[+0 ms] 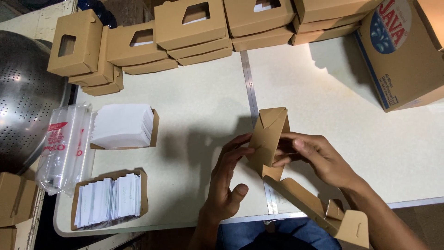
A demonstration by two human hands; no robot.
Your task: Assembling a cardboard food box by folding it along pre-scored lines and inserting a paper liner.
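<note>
Head view, looking down at work surface. Left hand point(225, 185): partly open, fingers point(233, 149) extended upward w/ tips touching left edge of the unfolded brown cardboard box blank point(268, 139); thumb point(238, 190) sticks out to the side, off the blank. Not clamped; contact is fingertip only. Right hand point(319, 157): fingers curled, closed on the blank's right edge, thumb and forefinger pinching the upright panel approx. mid-height. Blank position: held above the cream-coloured table point(203, 106), over the metal seam strip point(249, 88) between the two table halves, near the front edge. Orientation: upper panel stands nearly upright, pointed flap at top facing away from the person; long axis runs from that top flap down and to the right, toward the person, where the lower section w/ slotted tab hangs past the table edge by the right forearm. Blank is bent at approx. mid-length. Surroundings: row of assembled brown cardboard window boxes point(189, 23) stacked along far edge; large printed cardboard carton point(407, 60) at far right; open tray of white paper squares point(122, 125) to the left, well apart from hands; clear plastic sleeve pack point(64, 148) beside it; open tray of small white packets point(108, 199) at front left; perforated steel bowl point(23, 92) at far left edge.
</note>
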